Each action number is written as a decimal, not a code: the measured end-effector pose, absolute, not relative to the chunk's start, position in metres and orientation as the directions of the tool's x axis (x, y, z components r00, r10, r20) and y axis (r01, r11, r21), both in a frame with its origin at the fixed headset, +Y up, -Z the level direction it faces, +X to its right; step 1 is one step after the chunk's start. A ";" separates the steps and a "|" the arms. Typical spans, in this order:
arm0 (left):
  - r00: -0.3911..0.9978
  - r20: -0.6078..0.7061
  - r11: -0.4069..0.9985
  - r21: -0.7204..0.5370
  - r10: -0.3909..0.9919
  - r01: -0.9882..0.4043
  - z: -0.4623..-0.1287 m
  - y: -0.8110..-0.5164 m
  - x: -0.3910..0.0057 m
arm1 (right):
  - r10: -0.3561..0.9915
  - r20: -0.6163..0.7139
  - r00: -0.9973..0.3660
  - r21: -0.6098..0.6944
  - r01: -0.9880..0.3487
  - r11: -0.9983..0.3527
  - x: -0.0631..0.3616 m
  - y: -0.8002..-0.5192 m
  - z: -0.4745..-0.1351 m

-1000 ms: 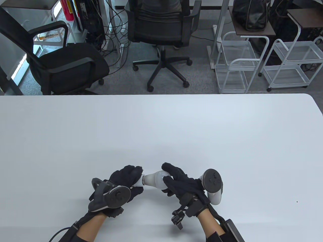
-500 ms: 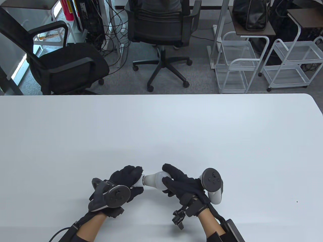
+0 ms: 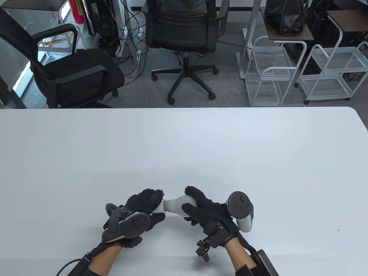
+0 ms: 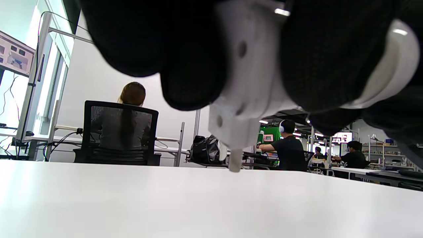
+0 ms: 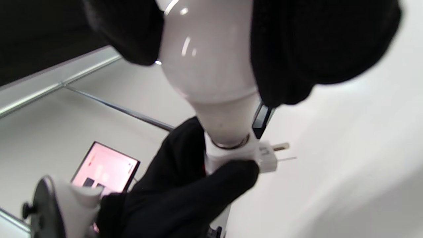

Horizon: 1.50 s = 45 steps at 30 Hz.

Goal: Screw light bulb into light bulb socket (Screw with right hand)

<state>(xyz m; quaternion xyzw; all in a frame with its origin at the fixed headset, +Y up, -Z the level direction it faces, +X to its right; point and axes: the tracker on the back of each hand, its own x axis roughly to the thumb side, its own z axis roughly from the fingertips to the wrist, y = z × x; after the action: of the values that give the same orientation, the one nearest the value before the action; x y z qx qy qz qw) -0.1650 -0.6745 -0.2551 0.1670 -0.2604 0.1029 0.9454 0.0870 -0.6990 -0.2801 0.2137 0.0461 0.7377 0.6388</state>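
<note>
Overhead table view; two close wrist views.

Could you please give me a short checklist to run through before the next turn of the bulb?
1. Right hand grips the bulb, fingers on both sides of the globe: ok.
2. Left hand holds the socket firmly: ok.
3. Bulb base sits in the socket mouth, in line with it: ok, a metal ring shows at the joint.
4. How far the thread is in: cannot tell.
5. Socket prongs are free of fingers: ok.
6. Both held above the table, not resting on it: cannot tell.
</note>
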 end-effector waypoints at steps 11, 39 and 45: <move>0.832 0.542 0.927 0.239 0.118 -0.288 -0.254 -0.670 -0.166 | 0.965 0.253 -0.073 0.392 -0.904 -0.171 0.082 -0.699 -0.281; 0.823 0.514 0.926 0.376 -0.243 0.040 -0.246 -0.679 -0.140 | 0.894 0.392 -0.218 0.447 -0.804 -0.392 0.063 -0.699 -0.270; 0.898 0.432 0.945 0.319 -0.076 -0.073 -0.260 -0.679 -0.164 | 0.869 0.428 -0.249 0.331 -0.851 -0.407 0.076 -0.688 -0.269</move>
<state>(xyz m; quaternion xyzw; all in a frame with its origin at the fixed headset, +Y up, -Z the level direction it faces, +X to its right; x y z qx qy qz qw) -0.1640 -0.6785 -0.2595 0.1660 -0.2253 -0.0008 0.9600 0.0761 -0.6885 -0.2692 0.2818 0.0154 0.7901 0.5442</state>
